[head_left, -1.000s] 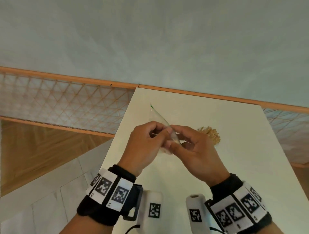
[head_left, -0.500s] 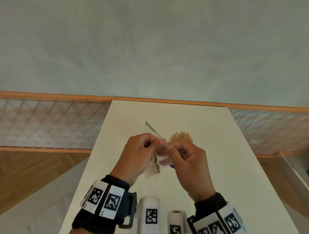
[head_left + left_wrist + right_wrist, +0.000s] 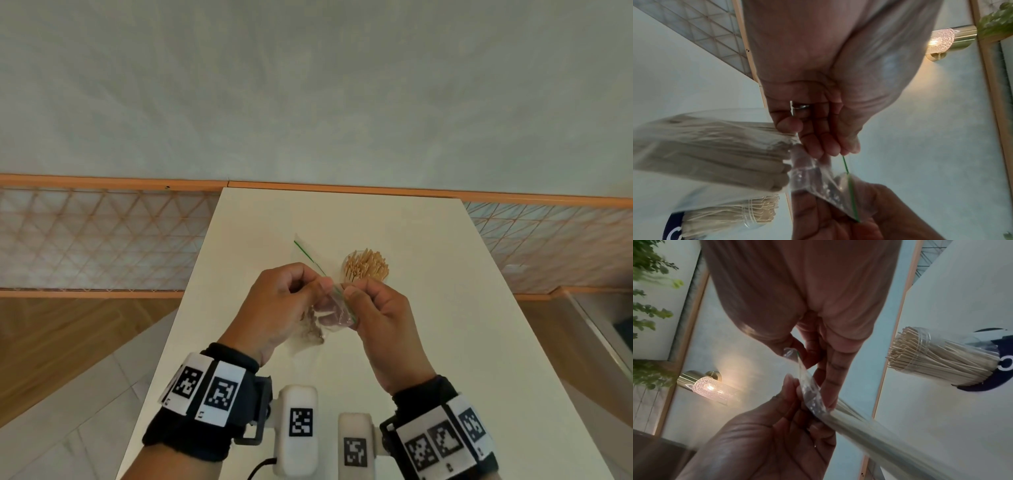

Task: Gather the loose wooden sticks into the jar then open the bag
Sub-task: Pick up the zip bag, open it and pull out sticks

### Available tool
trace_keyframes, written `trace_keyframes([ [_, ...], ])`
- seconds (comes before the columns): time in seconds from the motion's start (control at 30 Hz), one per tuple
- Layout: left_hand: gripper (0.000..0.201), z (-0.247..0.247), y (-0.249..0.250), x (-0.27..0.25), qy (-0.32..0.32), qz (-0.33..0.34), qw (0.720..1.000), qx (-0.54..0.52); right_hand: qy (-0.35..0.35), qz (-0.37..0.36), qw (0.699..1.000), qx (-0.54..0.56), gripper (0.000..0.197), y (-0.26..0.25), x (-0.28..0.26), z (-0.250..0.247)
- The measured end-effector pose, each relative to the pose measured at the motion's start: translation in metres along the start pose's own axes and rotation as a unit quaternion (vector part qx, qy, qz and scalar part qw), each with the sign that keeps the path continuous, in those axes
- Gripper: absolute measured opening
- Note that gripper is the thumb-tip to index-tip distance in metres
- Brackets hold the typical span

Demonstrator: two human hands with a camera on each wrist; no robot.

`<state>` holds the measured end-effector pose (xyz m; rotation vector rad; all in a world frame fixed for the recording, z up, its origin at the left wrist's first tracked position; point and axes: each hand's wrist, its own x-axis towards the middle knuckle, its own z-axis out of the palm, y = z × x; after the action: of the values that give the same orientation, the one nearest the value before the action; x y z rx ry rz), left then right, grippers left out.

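Head view: both hands raised over the near-middle of the white table (image 3: 428, 342). Left hand (image 3: 277, 308) and right hand (image 3: 380, 315) each pinch the top edge of a clear bag (image 3: 329, 313) with a green zip strip, fingers curled, thumbs pressed to the plastic. Bag hangs between them, above the tabletop. Just beyond the right hand, a clear jar (image 3: 365, 265) packed with wooden sticks (image 3: 368, 262), upright.

Left wrist view: left hand's fingertips (image 3: 818, 146) clamp the bag's rim; bag body holds pale flat sticks, left of the fingers. Jar at lower left.

Right wrist view: right hand's fingers (image 3: 813, 353) nip the bag's edge opposite the left thumb. Jar to the right, standing on a dark disc (image 3: 988, 384).
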<state>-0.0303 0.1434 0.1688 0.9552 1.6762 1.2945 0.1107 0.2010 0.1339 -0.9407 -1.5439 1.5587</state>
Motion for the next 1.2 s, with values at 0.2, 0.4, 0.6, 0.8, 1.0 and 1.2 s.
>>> trace_keyframes([
  [0.2,0.018,-0.004,-0.003,-0.002,-0.031,-0.015,0.999,-0.038,-0.003,0.009,1.000,-0.004,0.023,0.000,-0.002,0.001],
  [0.4,0.016,-0.012,-0.004,-0.007,-0.077,0.000,0.997,0.006,-0.089,-0.026,0.993,-0.079,0.013,-0.010,0.002,-0.008],
  [0.6,0.016,-0.017,-0.003,-0.019,-0.075,0.030,0.992,0.098,-0.053,-0.152,0.957,-0.240,0.023,-0.007,0.004,-0.010],
  [0.8,0.017,-0.025,0.000,-0.028,-0.095,0.064,0.981,0.154,-0.019,-0.111,0.944,-0.311,0.019,-0.015,0.008,-0.022],
  [1.0,0.020,-0.016,0.005,-0.038,-0.124,0.114,0.952,0.256,-0.001,-0.087,0.926,-0.368,0.019,-0.009,0.028,-0.010],
  [1.2,0.022,-0.033,0.020,-0.048,-0.114,0.108,0.935,0.319,-0.016,0.035,0.985,-0.170,0.036,-0.015,0.035,-0.024],
])
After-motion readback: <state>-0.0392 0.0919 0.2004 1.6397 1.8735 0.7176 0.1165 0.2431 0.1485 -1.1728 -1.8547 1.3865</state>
